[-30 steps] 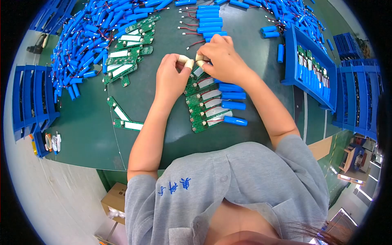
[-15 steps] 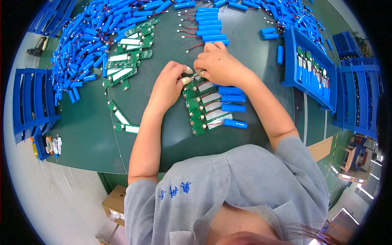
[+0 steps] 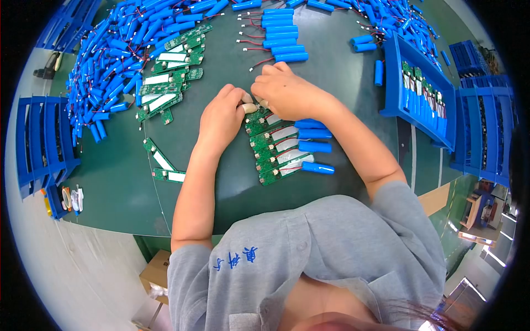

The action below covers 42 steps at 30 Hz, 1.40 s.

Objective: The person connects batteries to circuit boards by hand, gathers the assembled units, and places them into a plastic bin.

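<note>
At the top of a column of green circuit boards (image 3: pixel 257 131), both of my hands meet with fingertips almost touching. My left hand (image 3: pixel 222 118) pinches the left end of the uppermost board, finger cots on its thumb and finger. Bent over that same end, my right hand (image 3: pixel 290 92) has its fingers pressed together; what lies between them is hidden. The boards carry pale adhesive strips (image 3: pixel 288 144), and blue cylindrical batteries (image 3: pixel 317 167) lie at their right ends, red wires running to the boards.
Loose boards (image 3: pixel 160 79) and a heap of wired batteries (image 3: pixel 113 71) lie to the left. A row of batteries (image 3: pixel 280 39) is ahead. At right stands a blue tray (image 3: pixel 391 83) holding finished-looking board-and-battery pieces. Blue racks (image 3: pixel 47 143) flank the table (image 3: pixel 121 187).
Both hands have shifted slightly left, the right one more, its fingers closing in toward the left fingertips. The boards and batteries stay essentially in place.
</note>
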Each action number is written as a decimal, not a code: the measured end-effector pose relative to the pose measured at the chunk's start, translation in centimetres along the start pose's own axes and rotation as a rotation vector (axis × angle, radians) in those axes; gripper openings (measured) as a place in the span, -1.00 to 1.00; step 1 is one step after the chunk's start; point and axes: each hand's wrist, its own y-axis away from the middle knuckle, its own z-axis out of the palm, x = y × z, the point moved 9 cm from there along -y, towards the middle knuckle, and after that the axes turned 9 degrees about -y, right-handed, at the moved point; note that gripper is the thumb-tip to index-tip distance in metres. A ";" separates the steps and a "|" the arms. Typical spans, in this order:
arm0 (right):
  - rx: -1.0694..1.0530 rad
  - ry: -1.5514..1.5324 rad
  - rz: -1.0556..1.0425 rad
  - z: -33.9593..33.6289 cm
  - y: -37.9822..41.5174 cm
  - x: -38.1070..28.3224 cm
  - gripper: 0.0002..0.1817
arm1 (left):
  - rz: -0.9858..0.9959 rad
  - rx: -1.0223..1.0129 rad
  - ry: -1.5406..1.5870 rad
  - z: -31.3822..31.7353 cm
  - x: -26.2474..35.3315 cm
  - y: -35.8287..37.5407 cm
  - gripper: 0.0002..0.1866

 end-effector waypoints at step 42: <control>0.400 -0.054 0.240 -6.3 2.0 7.1 -0.90 | 0.002 -0.057 0.166 -0.8 -1.6 -4.4 -0.86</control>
